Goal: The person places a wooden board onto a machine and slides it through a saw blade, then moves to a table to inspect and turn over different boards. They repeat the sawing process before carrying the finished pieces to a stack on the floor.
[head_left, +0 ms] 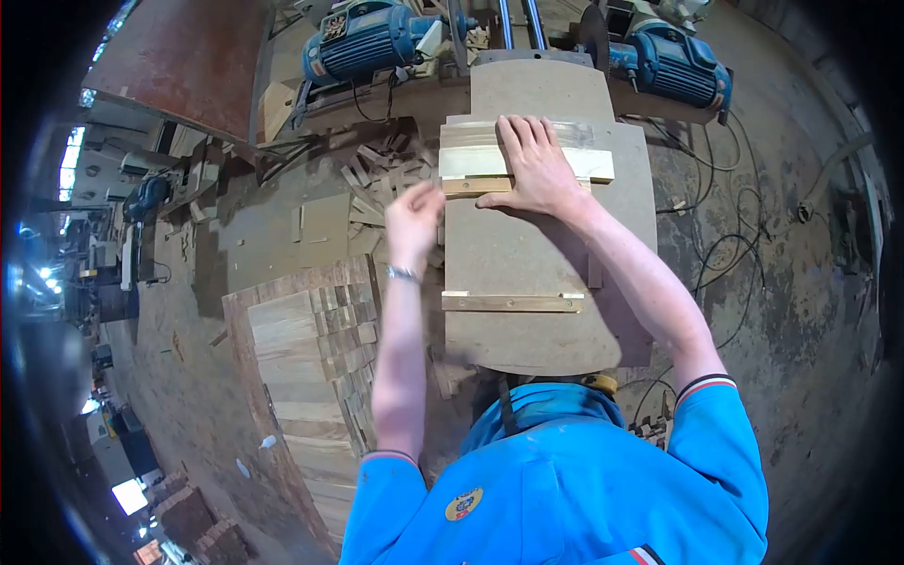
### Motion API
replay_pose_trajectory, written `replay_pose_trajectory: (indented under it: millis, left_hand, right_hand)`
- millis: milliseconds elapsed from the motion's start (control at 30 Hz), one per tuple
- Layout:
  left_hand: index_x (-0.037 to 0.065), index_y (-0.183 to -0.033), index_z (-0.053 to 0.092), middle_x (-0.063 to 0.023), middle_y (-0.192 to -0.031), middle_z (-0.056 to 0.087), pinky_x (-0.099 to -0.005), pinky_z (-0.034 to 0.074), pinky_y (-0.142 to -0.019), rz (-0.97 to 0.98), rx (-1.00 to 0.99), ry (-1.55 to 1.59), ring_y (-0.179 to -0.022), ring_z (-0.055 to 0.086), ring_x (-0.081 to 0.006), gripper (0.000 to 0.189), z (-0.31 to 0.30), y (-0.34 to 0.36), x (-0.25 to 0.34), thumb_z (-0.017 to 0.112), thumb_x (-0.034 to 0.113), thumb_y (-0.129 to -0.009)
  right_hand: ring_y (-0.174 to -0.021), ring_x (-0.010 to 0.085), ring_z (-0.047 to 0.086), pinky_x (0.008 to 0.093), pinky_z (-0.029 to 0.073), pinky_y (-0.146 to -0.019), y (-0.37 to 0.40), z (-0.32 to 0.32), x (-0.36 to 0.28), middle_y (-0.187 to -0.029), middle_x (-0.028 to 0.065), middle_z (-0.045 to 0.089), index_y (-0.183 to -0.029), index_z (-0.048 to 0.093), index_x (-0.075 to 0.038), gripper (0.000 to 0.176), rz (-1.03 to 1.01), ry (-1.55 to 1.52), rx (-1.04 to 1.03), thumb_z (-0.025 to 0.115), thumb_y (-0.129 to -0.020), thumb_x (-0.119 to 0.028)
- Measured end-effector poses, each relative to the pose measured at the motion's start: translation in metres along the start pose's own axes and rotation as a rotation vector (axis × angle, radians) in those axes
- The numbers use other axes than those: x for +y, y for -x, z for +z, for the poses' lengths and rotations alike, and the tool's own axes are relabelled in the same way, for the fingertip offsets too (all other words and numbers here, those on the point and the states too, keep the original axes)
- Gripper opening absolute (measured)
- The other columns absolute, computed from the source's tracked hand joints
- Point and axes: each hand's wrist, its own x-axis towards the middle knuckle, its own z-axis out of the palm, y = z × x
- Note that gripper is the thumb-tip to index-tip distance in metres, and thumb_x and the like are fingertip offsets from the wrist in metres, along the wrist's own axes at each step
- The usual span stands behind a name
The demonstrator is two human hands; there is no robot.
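My right hand (pixel 541 177) lies over pale wooden boards (pixel 476 163) on the far part of a flat sliding panel (pixel 513 250). Its fingers are stretched out across the boards, with the thumb out to the left over a narrow wooden strip (pixel 476 186) along their near side. Left of the panel, my left hand (pixel 414 218) is raised near the strip's left end. Motion blurs its curled fingers, and I cannot make out anything in them. A second wooden strip (pixel 513 303) runs across the nearer part of the panel.
Blue motors stand at the far left (pixel 363 42) and far right (pixel 683 66), the right one beside a dark round blade (pixel 593 36). Stacked wood pieces (pixel 301 348) lie on a board at left. Offcuts (pixel 386 174) litter the floor; black cables (pixel 739 240) lie at right.
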Motion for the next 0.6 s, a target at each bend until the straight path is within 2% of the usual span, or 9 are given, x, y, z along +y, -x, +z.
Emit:
replay_pose_trajectory:
  millis: [33,67,133,167,200,233,333,367,600]
  left_hand:
    - [-0.004,-0.124,0.067,-0.0155,-0.111,0.074,-0.0314,0.057,-0.081,0.198,0.066,-0.099,-0.092,0.071,-0.0182,0.037,0.003,0.024,-0.009,0.073,0.013,-0.092]
    - [-0.003,-0.121,0.068,-0.0158,-0.11,0.074,-0.0347,0.057,-0.086,0.207,0.105,-0.078,-0.095,0.072,-0.0206,0.033,0.012,0.067,0.015,0.071,0.012,-0.093]
    - [-0.003,-0.113,0.067,-0.0189,-0.108,0.07,-0.0397,0.055,-0.089,0.491,0.088,-0.355,-0.097,0.069,-0.0322,0.026,0.024,0.125,0.015,0.068,0.003,-0.088]
    - [-0.002,-0.11,0.066,-0.0181,-0.108,0.068,-0.0424,0.053,-0.092,0.661,-0.027,-0.355,-0.102,0.065,-0.0365,0.028,0.033,0.146,0.005,0.069,0.001,-0.083]
    - [0.0,-0.11,0.067,-0.0177,-0.109,0.069,-0.0413,0.053,-0.093,0.725,-0.126,-0.321,-0.103,0.066,-0.0361,0.028,0.043,0.162,0.003,0.072,0.002,-0.082]
    - [0.002,-0.113,0.066,-0.0138,-0.113,0.067,-0.0428,0.047,-0.098,0.748,-0.189,-0.34,-0.109,0.062,-0.0326,0.037,0.053,0.172,-0.002,0.076,0.005,-0.078]
    - [0.004,-0.115,0.066,-0.0097,-0.115,0.066,-0.0432,0.041,-0.102,0.837,-0.271,-0.445,-0.11,0.061,-0.0292,0.043,0.056,0.172,-0.003,0.08,0.009,-0.075]
    - [0.005,-0.117,0.066,-0.0069,-0.116,0.065,-0.0428,0.037,-0.101,0.837,-0.274,-0.422,-0.11,0.06,-0.0257,0.043,0.058,0.167,-0.011,0.078,0.009,-0.076]
    - [0.005,-0.116,0.066,-0.0063,-0.113,0.066,-0.0422,0.039,-0.098,0.888,-0.23,-0.421,-0.109,0.061,-0.024,0.035,0.079,0.109,-0.009,0.07,0.002,-0.082]
  right_hand:
    - [-0.137,0.0431,0.038,0.0565,0.025,-0.119,-0.001,0.001,0.001,-0.143,0.0269,0.043,-0.148,0.032,0.011,0.135,0.004,0.002,0.0,0.068,-0.062,-0.087]
    - [-0.136,0.0428,0.038,0.0562,0.025,-0.119,-0.001,0.001,0.0,-0.143,0.0265,0.043,-0.148,0.032,0.01,0.134,0.007,0.003,-0.003,0.068,-0.062,-0.087]
    - [-0.135,0.0415,0.04,0.0545,0.026,-0.118,-0.002,-0.003,-0.002,-0.143,0.0248,0.044,-0.149,0.033,0.008,0.132,0.003,0.017,-0.001,0.069,-0.063,-0.086]
    - [-0.135,0.0411,0.04,0.0539,0.027,-0.118,-0.004,-0.005,-0.003,-0.143,0.0245,0.044,-0.149,0.033,0.007,0.132,0.002,0.026,-0.009,0.069,-0.063,-0.086]
    - [-0.134,0.0407,0.041,0.0534,0.027,-0.118,-0.006,-0.007,-0.002,-0.143,0.0241,0.044,-0.149,0.034,0.007,0.131,-0.007,0.035,-0.025,0.07,-0.063,-0.085]
    - [-0.134,0.0403,0.041,0.0529,0.027,-0.118,-0.006,-0.008,-0.002,-0.143,0.0237,0.045,-0.149,0.034,0.006,0.13,-0.009,0.025,-0.028,0.071,-0.063,-0.084]
    - [-0.134,0.0394,0.043,0.0514,0.028,-0.117,-0.016,-0.009,-0.002,-0.142,0.0223,0.046,-0.15,0.036,0.003,0.128,-0.024,0.005,-0.029,0.074,-0.062,-0.081]
    - [-0.133,0.0391,0.043,0.0512,0.029,-0.117,-0.018,-0.009,-0.001,-0.142,0.022,0.046,-0.15,0.036,0.003,0.128,-0.026,0.012,-0.026,0.075,-0.062,-0.081]
    - [-0.132,0.0391,0.045,0.0516,0.03,-0.116,-0.065,0.006,0.036,-0.139,0.0225,0.05,-0.149,0.039,0.002,0.127,-0.037,0.074,0.013,0.073,-0.061,-0.084]
